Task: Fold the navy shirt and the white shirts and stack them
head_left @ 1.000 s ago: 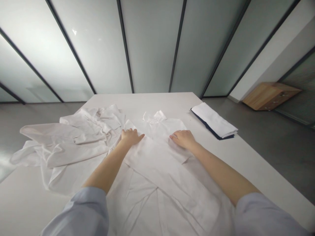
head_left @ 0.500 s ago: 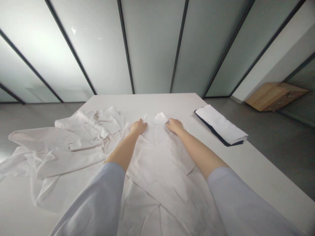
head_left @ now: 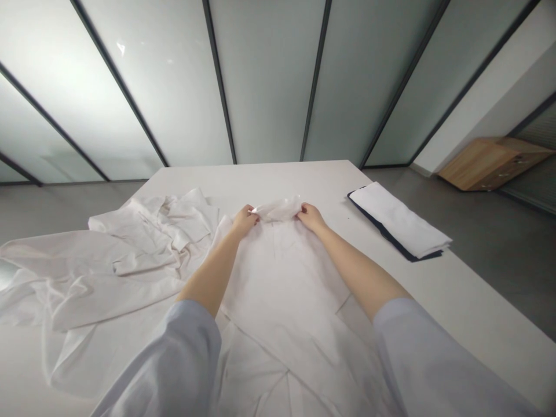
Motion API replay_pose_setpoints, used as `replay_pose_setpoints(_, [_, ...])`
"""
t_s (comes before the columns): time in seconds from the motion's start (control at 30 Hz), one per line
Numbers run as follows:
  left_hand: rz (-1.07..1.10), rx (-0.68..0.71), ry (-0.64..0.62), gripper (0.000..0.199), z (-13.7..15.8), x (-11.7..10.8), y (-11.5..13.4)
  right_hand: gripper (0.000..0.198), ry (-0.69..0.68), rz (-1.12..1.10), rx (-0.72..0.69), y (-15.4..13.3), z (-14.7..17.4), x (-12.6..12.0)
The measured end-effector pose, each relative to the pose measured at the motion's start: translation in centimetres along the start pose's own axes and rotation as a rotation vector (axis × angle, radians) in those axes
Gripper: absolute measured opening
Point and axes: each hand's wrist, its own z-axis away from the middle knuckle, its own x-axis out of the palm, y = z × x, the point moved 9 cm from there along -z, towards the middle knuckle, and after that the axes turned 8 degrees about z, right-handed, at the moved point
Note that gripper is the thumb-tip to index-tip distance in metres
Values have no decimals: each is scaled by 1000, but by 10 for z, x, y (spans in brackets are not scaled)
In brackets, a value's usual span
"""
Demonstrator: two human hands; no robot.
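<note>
A white garment (head_left: 286,289) lies lengthwise on the white table in front of me, with a few creases across its near part. My left hand (head_left: 246,221) pinches the left side of its far end, by the collar (head_left: 278,209). On the opposite side, my right hand (head_left: 311,218) has its fingers closed on the same edge. Between the two hands the collar stretches across, slightly raised and bunched. Both forearms reach over the cloth, and the fingertips are partly hidden in the fabric.
Left of the garment lies a crumpled heap of white cloth (head_left: 130,249). A folded white cloth (head_left: 399,220) rests on a dark one (head_left: 386,233) near the right edge of the table (head_left: 469,313). Beyond are frosted glass panels (head_left: 269,81) and a wooden cabinet (head_left: 482,165).
Two collar points stood up between my hands before; now the collar is drawn across as one raised, bunched strip. Both hands stay nearly in place, gripping the edge. The view has shifted slightly.
</note>
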Motion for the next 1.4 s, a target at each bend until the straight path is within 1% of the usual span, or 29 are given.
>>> replay_pose_setpoints(0.1, [127, -16, 8, 26, 5, -7, 0, 27, 40, -156, -4, 3, 2, -5])
replay_pose_setpoints(0.17, [140, -36, 12, 35, 7, -10, -1, 35, 61, -231, 55, 8, 3, -5])
replay_pose_setpoints(0.23, [85, -42, 29, 38, 7, -12, 0, 37, 81, -249, 116, 11, 3, -4])
replay_pose_setpoints(0.33, [-42, -35, 118, 23, 10, -17, 0, 25, 109, -229, 128, 7, 4, -1])
replay_pose_setpoints(0.37, [-66, -30, 147, 24, 11, -18, 0, 23, 118, -220, 122, 6, 4, 0])
replay_pose_setpoints(0.4, [-79, -29, 165, 30, 13, -19, 0, 24, 124, -212, 120, 5, 5, 1])
replay_pose_setpoints(0.47, [-111, -31, 158, 37, 18, -19, -2, 30, 120, -181, 123, 5, 9, 1])
replay_pose_setpoints(0.53, [-207, -18, 132, 34, 24, -18, -1, 30, 98, -94, 124, 6, 15, 1])
replay_pose_setpoints(0.6, [-379, 9, 135, 33, 31, -21, 2, 25, 85, 72, 101, 4, 22, -1])
replay_pose_setpoints(0.67, [-569, 24, 150, 36, 37, -25, 6, 20, 101, 272, 45, -2, 30, -6])
replay_pose_setpoints(0.77, [-750, 24, 178, 44, 46, -32, 13, 24, 156, 470, -43, -11, 39, -13])
replay_pose_setpoints(0.83, [-808, 121, 230, 43, 53, -34, 26, 27, 182, 515, -116, -17, 43, -16])
replay_pose_setpoints(0.9, [-842, 296, 243, 44, 61, -26, 41, 33, 159, 535, -232, -24, 47, -12])
replay_pose_setpoints(0.93, [-851, 371, 222, 47, 65, -19, 45, 37, 116, 543, -283, -27, 48, -7])
replay_pose_setpoints(0.97, [-857, 411, 179, 51, 68, -10, 45, 42, 57, 551, -310, -26, 49, 0])
replay_pose_setpoints(1.0, [-861, 408, 121, 55, 69, -2, 40, 46, -12, 559, -309, -23, 50, 7])
replay_pose_setpoints(1.07, [-869, 324, 23, 65, 69, 12, 23, 55, -133, 565, -247, -13, 50, 19])
replay_pose_setpoints(1.13, [-874, 245, -21, 73, 69, 20, 7, 64, -189, 554, -191, -5, 49, 24])
replay_pose_setpoints(1.2, [-873, 230, -20, 77, 69, 24, 0, 67, -189, 529, -191, -3, 49, 24])
replay_pose_setpoints(1.3, [-871, 225, -16, 79, 68, 24, -3, 62, -126, 487, -216, -4, 54, 15])
replay_pose_setpoints(1.4, [-878, 227, -14, 79, 66, 23, -1, 60, -64, 469, -259, -8, 73, 4])
